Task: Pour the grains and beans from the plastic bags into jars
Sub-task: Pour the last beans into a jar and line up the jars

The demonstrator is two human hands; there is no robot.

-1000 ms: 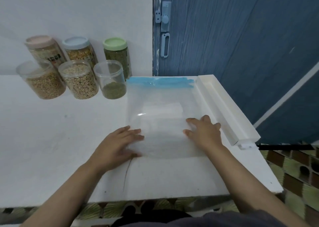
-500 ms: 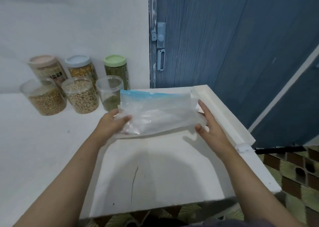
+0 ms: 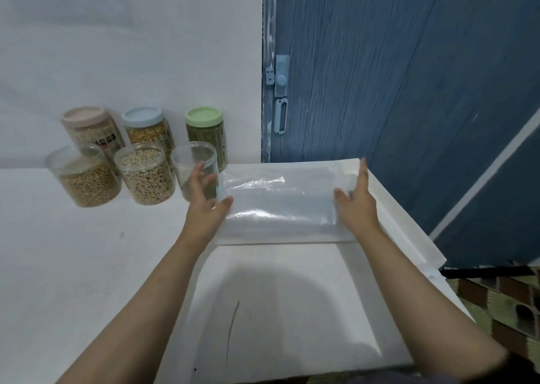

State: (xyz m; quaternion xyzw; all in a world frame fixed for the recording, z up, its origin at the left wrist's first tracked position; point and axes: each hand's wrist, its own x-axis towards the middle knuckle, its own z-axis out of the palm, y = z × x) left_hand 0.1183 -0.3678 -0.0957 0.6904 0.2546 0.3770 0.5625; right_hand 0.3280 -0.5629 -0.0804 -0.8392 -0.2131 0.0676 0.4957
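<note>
An empty clear plastic bag [image 3: 280,202], folded into a long strip, lies on the white table [image 3: 277,296] near its far edge. My left hand [image 3: 204,205] is at the bag's left end, fingers spread and straight, thumb resting on the plastic. My right hand [image 3: 358,205] is at the right end, fingers straight, thumb on the bag. Just behind my left hand stands an open jar [image 3: 187,161] with a little green beans in it. Two more open jars, of pale beans [image 3: 146,176] and tan grains [image 3: 84,179], stand to its left.
Three lidded jars with pink [image 3: 87,117], blue [image 3: 143,117] and green [image 3: 204,117] lids line the white wall. A raised white rail [image 3: 394,217] runs along the table's right edge. Behind is a blue door [image 3: 409,76]; tiled floor [image 3: 511,304] lies off to the right.
The bag lay flat under both palms, was lifted and folded over, and now lies farther back as a strip. Both hands moved out to its ends.
</note>
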